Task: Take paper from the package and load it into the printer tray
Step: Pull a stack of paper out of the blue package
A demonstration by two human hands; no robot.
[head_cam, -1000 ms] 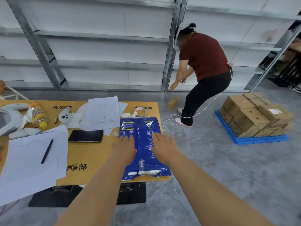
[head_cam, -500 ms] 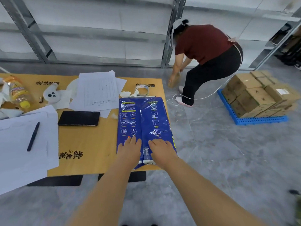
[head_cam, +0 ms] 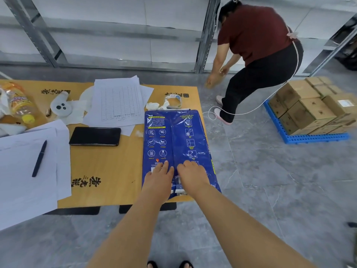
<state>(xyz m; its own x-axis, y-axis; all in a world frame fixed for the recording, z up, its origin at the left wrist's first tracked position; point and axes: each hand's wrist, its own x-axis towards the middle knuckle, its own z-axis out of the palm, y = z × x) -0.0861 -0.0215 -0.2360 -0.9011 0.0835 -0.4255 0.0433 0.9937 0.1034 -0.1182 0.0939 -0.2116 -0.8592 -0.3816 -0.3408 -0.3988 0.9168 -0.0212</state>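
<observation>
A blue plastic-wrapped paper package [head_cam: 176,140] lies flat on the right end of the wooden table [head_cam: 108,171], its near end at the table's front edge. My left hand [head_cam: 159,179] and my right hand [head_cam: 191,176] rest palm-down side by side on the near part of the wrapper, on either side of its middle seam, fingers stretched forward. Whether the fingers pinch the seam cannot be told. No printer or tray is in view.
On the table lie a black phone [head_cam: 95,136], loose sheets [head_cam: 117,102], a pen [head_cam: 39,158] on white paper, a tape roll [head_cam: 173,100], a bottle [head_cam: 20,105]. A person [head_cam: 257,53] bends over near metal shelving. Cardboard boxes [head_cam: 309,107] sit on a blue pallet at right.
My hands have slid back along the package toward its near end. The view has tilted down and closer. The person behind has bent lower toward the floor.
</observation>
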